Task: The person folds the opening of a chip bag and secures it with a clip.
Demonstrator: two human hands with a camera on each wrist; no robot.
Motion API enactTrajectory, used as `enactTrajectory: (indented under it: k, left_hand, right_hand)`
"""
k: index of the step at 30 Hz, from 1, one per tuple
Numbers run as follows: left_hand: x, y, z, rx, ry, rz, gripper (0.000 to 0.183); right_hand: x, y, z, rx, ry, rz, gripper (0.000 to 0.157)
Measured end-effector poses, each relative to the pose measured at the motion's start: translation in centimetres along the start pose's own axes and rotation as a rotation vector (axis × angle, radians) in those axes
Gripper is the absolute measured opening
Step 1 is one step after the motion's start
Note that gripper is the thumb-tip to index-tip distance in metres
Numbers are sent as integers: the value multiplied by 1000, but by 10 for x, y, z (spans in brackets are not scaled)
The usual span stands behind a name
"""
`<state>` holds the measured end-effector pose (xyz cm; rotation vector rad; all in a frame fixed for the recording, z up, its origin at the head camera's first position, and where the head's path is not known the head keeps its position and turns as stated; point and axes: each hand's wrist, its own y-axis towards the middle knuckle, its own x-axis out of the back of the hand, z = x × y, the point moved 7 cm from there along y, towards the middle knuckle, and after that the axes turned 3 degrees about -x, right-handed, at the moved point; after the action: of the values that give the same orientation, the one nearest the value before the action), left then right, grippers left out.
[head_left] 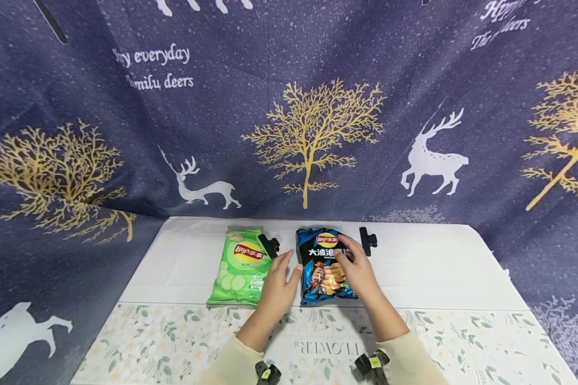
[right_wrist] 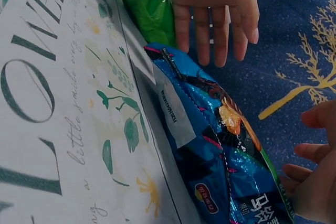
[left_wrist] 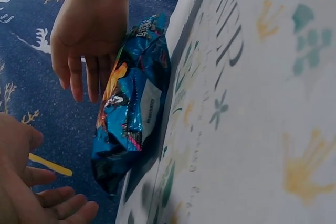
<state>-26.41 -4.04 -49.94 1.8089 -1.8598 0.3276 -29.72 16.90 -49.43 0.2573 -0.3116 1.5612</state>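
A blue and black bag of potato chips [head_left: 324, 267] lies face up on the white part of the tabletop. My right hand [head_left: 359, 270] is over its right side with fingers loosely bent; I cannot tell whether they touch it. To the bag's left is my left hand [head_left: 278, 286], fingers extended and apart from the blue bag. In the left wrist view both hands are beside the blue bag [left_wrist: 134, 103], holding nothing. A green bag of chips [head_left: 241, 267] lies left of my left hand, which hides part of its right edge.
One black bag clip [head_left: 270, 246] rests at the green bag's upper right corner. Another black clip [head_left: 367, 241] lies right of the blue bag. A flower-printed cover [head_left: 173, 342] spans the table front. Behind hangs a dark blue cloth [head_left: 212, 133] with trees and deer.
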Motion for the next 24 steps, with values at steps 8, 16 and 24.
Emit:
enactTrajectory:
  k: [8, 16, 24]
  left_hand:
    - [-10, -3, 2, -11, 0, 18, 57]
    - [-18, -5, 2, -23, 2, 44, 56]
    - [-23, -6, 3, -32, -6, 74, 55]
  right_hand:
    - [6, 1, -3, -18, 10, -25, 51]
    - [14, 4, -7, -11, -10, -30, 52]
    - [20, 8, -16, -44, -41, -46, 49]
